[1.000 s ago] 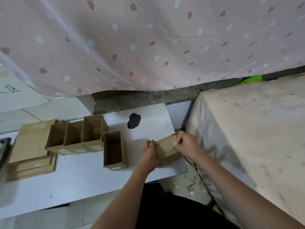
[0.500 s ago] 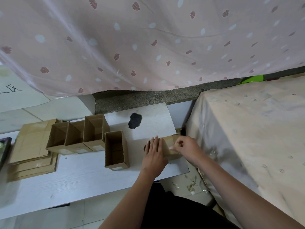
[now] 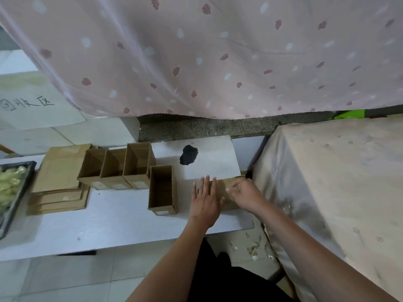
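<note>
A small brown cardboard box lies on the white table near its right end. My left hand presses flat on the box's left part with its fingers straight and spread. My right hand is over the box's right part, with its fingers curled and pinching at the top face. Something pale shows at its fingertips, too blurred to name. Most of the box is hidden under the two hands.
An open empty carton stands just left of my hands, and a row of three more lies further left. Flat cardboard sheets and a dark tray fill the left end. A cloth-covered block crowds the right.
My left hand let go of the box's end and now lies flat on top. The box has settled flat on the table, and my right hand has shifted onto its top.
</note>
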The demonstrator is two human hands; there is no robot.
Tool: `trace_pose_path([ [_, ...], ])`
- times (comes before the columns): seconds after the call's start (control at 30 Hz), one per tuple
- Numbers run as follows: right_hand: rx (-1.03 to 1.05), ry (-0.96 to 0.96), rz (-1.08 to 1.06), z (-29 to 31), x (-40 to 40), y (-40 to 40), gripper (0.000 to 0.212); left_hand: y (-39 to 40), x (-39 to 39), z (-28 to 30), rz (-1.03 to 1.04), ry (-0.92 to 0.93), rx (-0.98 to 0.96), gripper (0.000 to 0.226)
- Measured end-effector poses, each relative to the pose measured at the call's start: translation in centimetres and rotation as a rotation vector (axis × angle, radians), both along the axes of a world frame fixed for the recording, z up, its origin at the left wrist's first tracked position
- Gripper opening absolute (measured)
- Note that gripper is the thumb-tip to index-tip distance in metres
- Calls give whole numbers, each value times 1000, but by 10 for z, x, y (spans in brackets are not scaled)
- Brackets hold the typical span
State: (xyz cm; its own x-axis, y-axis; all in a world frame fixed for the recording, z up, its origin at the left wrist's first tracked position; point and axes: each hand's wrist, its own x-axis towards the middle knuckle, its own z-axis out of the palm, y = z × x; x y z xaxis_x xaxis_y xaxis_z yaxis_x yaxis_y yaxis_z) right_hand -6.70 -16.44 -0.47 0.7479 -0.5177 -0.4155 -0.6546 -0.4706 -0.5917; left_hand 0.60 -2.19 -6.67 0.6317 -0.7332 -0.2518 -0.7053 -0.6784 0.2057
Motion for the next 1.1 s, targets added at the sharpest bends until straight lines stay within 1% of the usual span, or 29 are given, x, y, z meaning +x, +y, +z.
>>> trace_pose_path([
  [0.1, -32, 29, 111, 8, 19, 13, 34, 22, 13, 14, 110, -15, -12, 70],
  [0.23, -10, -38, 207, 22, 45, 44, 44, 66, 34, 36, 265, -70, 1, 69],
  [0.27, 12, -62, 198, 26, 51, 54, 43, 78, 39, 42, 295, -86, 3, 68],
  [0.37, 53, -169, 177, 39, 73, 89, 19, 117, 55, 59, 381, -127, 3, 66],
  [0.43, 37, -223, 236, 47, 92, 115, 18, 145, 65, 68, 429, -151, -2, 65],
  [0.53, 5, -236, 348, 54, 117, 156, 29, 193, 75, 76, 493, -146, 40, 66],
  [0.63, 19, -221, 441, 55, 140, 209, 29, 251, 85, 78, 559, -131, 66, 66],
  [0.77, -9, -267, 490, 58, 168, 295, 32, 338, 103, 83, 632, -153, 79, 63],
  [0.87, -1, -283, 507, 63, 189, 358, 49, 399, 117, 87, 678, -148, 87, 61],
  [0.9, 0, -278, 505, 63, 198, 377, 47, 419, 121, 88, 696, -151, 86, 60],
  [1.0, -37, -276, 484, 64, 221, 428, 16, 467, 129, 94, 750, -150, 90, 58],
  [1.03, -40, -280, 484, 66, 228, 441, 9, 481, 131, 97, 769, -147, 81, 58],
  [1.1, -46, -293, 503, 67, 240, 466, 6, 506, 135, 102, 800, -149, 54, 55],
])
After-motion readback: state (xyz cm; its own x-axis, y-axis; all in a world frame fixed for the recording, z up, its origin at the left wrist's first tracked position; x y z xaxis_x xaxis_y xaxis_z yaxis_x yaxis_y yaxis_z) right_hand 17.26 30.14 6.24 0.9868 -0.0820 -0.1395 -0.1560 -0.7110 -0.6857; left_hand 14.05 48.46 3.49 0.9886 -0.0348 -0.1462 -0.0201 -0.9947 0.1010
